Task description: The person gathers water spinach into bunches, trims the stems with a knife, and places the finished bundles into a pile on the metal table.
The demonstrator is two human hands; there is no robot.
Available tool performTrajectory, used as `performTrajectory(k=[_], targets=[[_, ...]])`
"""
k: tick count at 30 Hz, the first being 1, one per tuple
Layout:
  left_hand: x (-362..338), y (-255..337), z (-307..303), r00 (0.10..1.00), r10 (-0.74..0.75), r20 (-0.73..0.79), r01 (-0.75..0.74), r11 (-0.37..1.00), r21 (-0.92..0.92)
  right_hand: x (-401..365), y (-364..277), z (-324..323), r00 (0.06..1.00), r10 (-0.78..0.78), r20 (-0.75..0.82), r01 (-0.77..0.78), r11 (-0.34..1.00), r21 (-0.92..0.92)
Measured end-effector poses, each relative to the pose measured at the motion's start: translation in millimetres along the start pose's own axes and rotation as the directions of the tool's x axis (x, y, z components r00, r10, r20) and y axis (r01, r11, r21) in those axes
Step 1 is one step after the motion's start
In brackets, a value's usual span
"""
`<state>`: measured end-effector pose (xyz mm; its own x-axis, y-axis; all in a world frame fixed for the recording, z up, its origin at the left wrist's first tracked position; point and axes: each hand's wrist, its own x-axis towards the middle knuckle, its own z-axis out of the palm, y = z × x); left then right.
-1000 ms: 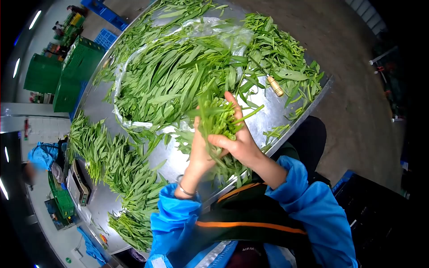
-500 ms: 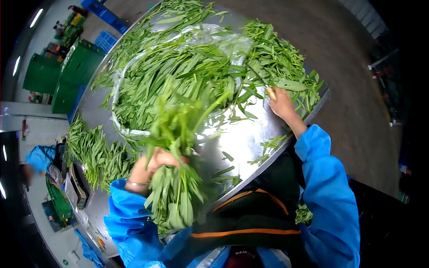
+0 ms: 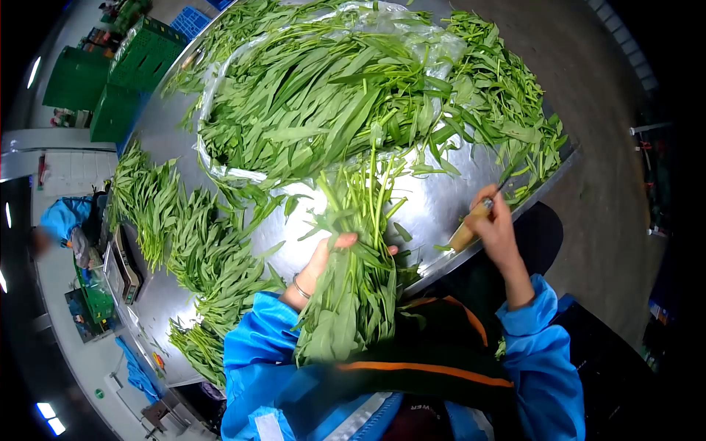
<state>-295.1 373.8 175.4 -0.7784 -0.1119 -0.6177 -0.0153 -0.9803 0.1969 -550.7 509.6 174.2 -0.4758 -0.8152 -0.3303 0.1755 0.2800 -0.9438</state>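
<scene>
My left hand (image 3: 327, 257) is closed around a bunch of leafy greens (image 3: 353, 301), just over the near side of the metal table (image 3: 441, 198). Its pale cut stems point away from me, and its leaves hang toward my apron. Near the table's right edge, my right hand (image 3: 496, 228) grips a knife (image 3: 467, 231) by its light wooden handle. The dark blade points up and away to the right, beside loose greens. Beyond both hands lies a large heap of long-leaved greens (image 3: 309, 110) on a clear plastic bag (image 3: 220, 173).
More greens (image 3: 507, 95) lie along the table's right edge. Several bunches (image 3: 209, 250) are lined up at the left, near a dark-framed device (image 3: 126, 264). Green crates (image 3: 147, 51) stand beyond the table. Another person in a blue sleeve (image 3: 66, 217) is at the far left.
My left hand has brought the bunch to the right, and its stems now stand straighter. My right hand has drawn the knife back from the heap toward the table's near edge.
</scene>
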Motion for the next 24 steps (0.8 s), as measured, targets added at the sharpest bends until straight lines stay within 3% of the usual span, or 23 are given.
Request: performTrajectory(k=[1,2,5,6,7,9,10,13,17,18,21,22,24], targets=[[1.1,-3.3,-4.8,1.0,-0.009,0.015,0.01,0.999,-0.034,-7.1,-5.2,5.5,0.998,-0.029,0.058,0.037,0.989,-0.143],[0.6,-3.7,-14.5,0.997,-0.008,0.08,0.008,1.0,0.001,-10.7,-8.6,10.7,0.995,0.026,0.099,-0.01,0.987,-0.163],[-1.9,-1.1,-32.2,0.996,-0.002,0.086,0.005,0.999,-0.032,-10.0,2.4,23.3,0.961,-0.215,0.173,0.259,0.921,-0.291],[-3.9,0.1,-36.7,0.997,-0.009,0.072,0.009,1.0,-0.006,-10.5,5.6,33.0,0.929,-0.32,0.188,0.361,0.896,-0.258],[-6.0,1.0,-41.1,0.998,-0.015,0.057,0.014,1.0,0.019,-17.5,0.0,35.5,0.964,-0.11,0.242,0.173,0.951,-0.257],[-9.6,2.5,-37.1,1.0,0.014,0.01,-0.015,0.997,0.073,-21.3,-1.1,49.9,0.949,-0.135,0.286,0.254,0.864,-0.434],[-10.7,2.1,-24.3,0.999,0.047,-0.021,-0.044,0.994,0.102,-18.2,0.8,59.3,0.831,-0.445,0.334,0.556,0.687,-0.468],[-9.9,5.7,-11.3,0.997,0.08,-0.015,-0.076,0.982,0.173,-11.4,4.3,79.5,0.822,-0.411,0.393,0.562,0.691,-0.454],[-19.3,13.0,17.2,0.996,0.04,-0.079,-0.023,0.98,0.197,-4.0,-3.4,95.0,0.764,-0.485,0.425,0.643,0.513,-0.569],[-21.8,14.6,25.6,0.994,0.027,-0.11,-0.006,0.983,0.186,-4.0,-3.0,96.6,0.776,-0.448,0.444,0.627,0.473,-0.619],[-21.1,25.7,22.2,0.994,-0.062,-0.092,0.092,0.923,0.374,-6.4,-3.4,100.2,0.774,-0.437,0.458,0.626,0.417,-0.659],[-19.7,27.2,21.7,0.996,-0.065,-0.057,0.082,0.924,0.373,-9.1,-5.8,101.4,0.789,-0.433,0.436,0.604,0.419,-0.678],[-19.6,28.8,20.3,0.979,-0.132,-0.155,0.177,0.927,0.33,-11.8,-4.2,103.7,0.822,-0.412,0.393,0.549,0.385,-0.742]])
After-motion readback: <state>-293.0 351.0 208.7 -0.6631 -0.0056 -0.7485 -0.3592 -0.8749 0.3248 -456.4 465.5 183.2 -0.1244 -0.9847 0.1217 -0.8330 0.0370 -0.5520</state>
